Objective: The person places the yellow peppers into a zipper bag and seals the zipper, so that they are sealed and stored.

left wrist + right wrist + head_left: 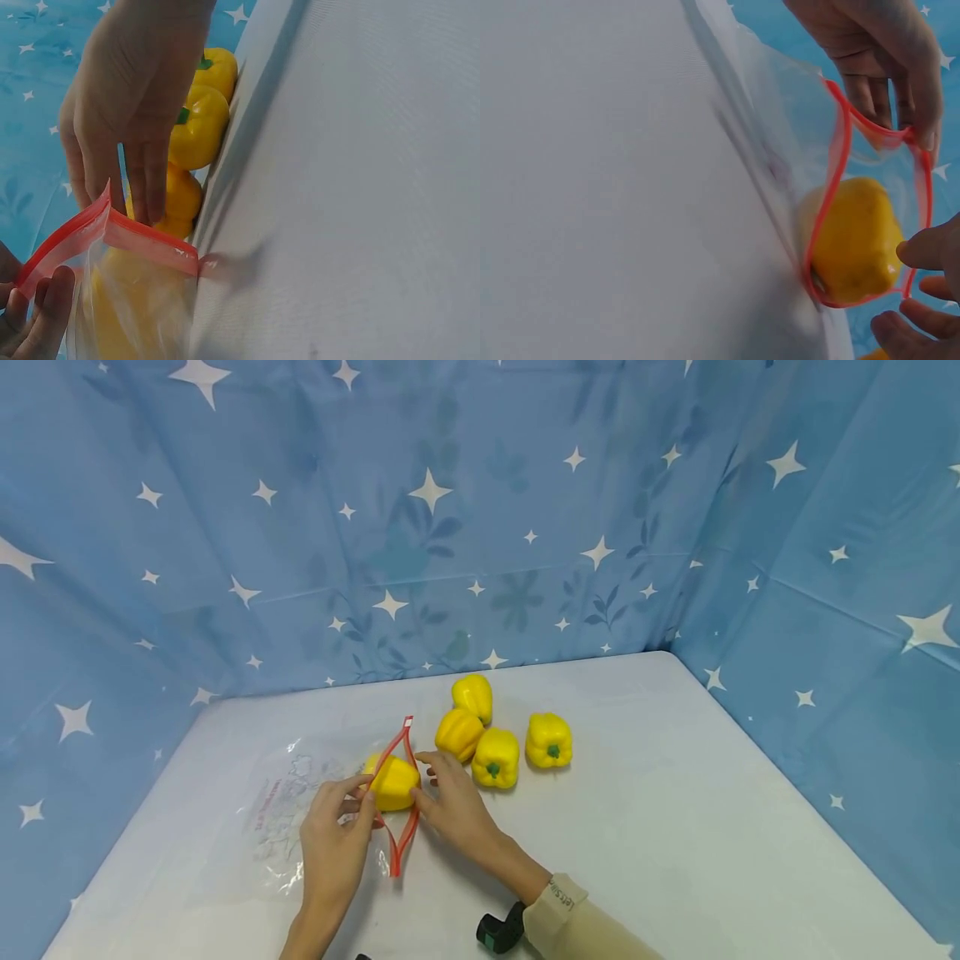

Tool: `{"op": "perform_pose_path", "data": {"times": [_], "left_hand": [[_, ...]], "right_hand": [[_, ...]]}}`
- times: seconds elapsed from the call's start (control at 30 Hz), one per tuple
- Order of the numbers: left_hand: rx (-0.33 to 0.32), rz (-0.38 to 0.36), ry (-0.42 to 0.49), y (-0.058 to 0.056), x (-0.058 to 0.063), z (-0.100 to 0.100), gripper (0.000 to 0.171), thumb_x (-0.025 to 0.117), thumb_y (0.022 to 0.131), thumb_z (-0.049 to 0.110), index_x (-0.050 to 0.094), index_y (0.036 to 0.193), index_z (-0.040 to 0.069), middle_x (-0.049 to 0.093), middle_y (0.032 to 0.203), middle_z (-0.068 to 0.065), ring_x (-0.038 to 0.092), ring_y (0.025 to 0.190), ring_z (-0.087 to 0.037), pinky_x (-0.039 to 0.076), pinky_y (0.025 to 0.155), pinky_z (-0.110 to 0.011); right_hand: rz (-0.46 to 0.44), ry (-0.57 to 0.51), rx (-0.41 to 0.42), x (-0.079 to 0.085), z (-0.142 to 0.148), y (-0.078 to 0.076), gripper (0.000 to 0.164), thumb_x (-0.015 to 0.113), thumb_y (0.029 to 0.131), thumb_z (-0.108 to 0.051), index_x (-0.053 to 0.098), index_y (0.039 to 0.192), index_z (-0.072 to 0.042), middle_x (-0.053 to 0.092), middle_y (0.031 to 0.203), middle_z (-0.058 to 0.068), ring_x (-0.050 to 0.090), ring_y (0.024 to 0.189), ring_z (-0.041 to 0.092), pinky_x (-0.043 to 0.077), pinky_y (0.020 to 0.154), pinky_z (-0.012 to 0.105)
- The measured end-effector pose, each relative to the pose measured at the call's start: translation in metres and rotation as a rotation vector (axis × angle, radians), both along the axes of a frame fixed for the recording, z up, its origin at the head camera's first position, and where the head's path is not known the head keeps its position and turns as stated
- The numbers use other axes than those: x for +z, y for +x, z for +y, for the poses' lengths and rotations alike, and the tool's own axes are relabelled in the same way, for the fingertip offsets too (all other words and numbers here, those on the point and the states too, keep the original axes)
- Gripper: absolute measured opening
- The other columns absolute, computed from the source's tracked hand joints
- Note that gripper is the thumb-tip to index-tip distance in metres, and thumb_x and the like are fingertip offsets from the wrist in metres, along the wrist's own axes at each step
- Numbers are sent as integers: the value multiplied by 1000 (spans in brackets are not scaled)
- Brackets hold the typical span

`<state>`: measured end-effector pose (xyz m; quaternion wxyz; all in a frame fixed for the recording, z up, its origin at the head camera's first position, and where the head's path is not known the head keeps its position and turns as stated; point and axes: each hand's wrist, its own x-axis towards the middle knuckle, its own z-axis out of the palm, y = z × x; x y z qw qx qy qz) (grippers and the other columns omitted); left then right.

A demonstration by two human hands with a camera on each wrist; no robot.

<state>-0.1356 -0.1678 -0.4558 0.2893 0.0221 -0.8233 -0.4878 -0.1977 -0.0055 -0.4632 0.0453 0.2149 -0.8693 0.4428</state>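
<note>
A clear plastic zip bag (273, 852) with red zip edges (406, 839) lies on the table, its mouth spread apart and facing right. Just inside the mouth sits a yellow bell pepper (396, 789). My left hand (333, 835) pinches one red edge of the mouth between thumb and fingers. On the mouth's other side is my right hand (459, 806), its fingers spread and relaxed. In the right wrist view the right thumb (922, 247) reaches to the pepper's side, while the other fingers stay outside the red edge.
To the right of the bag, several yellow bell peppers (496, 760) stand close together, and another yellow pepper (549, 741) sits slightly apart. A black device (501, 931) shows by the right sleeve. Blue starry curtains (450, 527) rise behind the white table (675, 827).
</note>
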Motion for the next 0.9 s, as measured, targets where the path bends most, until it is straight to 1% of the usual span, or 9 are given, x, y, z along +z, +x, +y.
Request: {"op": "perform_pose_path", "data": {"times": [0.07, 0.13, 0.2, 0.3, 0.4, 0.57, 0.73, 0.9], "left_hand": [[9, 0, -3, 0, 0, -1, 25, 71, 91, -10, 74, 114, 0, 64, 97, -7, 68, 76, -8, 62, 59, -21], [8, -3, 4, 0, 0, -1, 26, 71, 91, -10, 74, 114, 0, 63, 97, -7, 68, 76, -8, 62, 59, -22], [4, -8, 5, 0, -1, -1, 26, 71, 91, -10, 74, 115, 1, 63, 97, -7, 69, 77, -8, 62, 59, -22], [-4, -10, 9, 0, -1, 0, 26, 71, 91, -10, 74, 114, 1, 63, 97, -7, 68, 78, -8, 62, 59, -23], [-7, 4, 13, 0, -1, -1, 26, 71, 90, -11, 74, 113, 0, 63, 96, -7, 68, 78, -8, 62, 59, -23], [-14, 17, 16, -1, -1, -2, 25, 70, 91, -12, 74, 113, -1, 63, 96, -7, 68, 78, -8, 62, 59, -22], [-12, 4, 19, -1, -1, -2, 25, 70, 92, -10, 74, 113, 0, 63, 96, -6, 68, 78, -9, 62, 59, -23], [-6, 2, 14, 0, -1, -3, 25, 71, 92, -10, 75, 113, 1, 63, 97, -6, 68, 78, -8, 63, 58, -28]], "right_hand": [[-10, 21, 3, 5, 2, 0, 49, 72, 99, -16, 56, 144, -9, 60, 140, 11, 65, 120, 27, 60, 100, 37], [-25, 53, 12, 12, 6, -1, 49, 71, 100, -19, 55, 146, -12, 59, 142, 9, 64, 123, 26, 58, 104, 39], [-20, 91, 20, 21, 12, -2, 47, 69, 101, -22, 55, 146, -15, 58, 144, 7, 62, 126, 24, 56, 108, 41], [7, 129, 27, 33, 24, -7, 44, 68, 103, -24, 56, 145, -16, 56, 146, 4, 60, 131, 22, 53, 113, 43], [58, 149, 23, 40, 34, -13, 43, 67, 103, -25, 56, 144, -15, 56, 146, 4, 58, 132, 22, 52, 115, 42], [85, 190, -9, 43, 48, -24, 46, 68, 103, -26, 55, 145, -13, 55, 149, 7, 55, 136, 26, 48, 118, 45], [57, 259, -38, 44, 62, -34, 52, 70, 102, -26, 52, 148, -11, 54, 151, 10, 53, 137, 30, 47, 119, 47], [14, 302, -41, 45, 74, -41, 55, 70, 102, -30, 51, 149, -9, 52, 153, 14, 51, 139, 34, 45, 120, 49]]}}
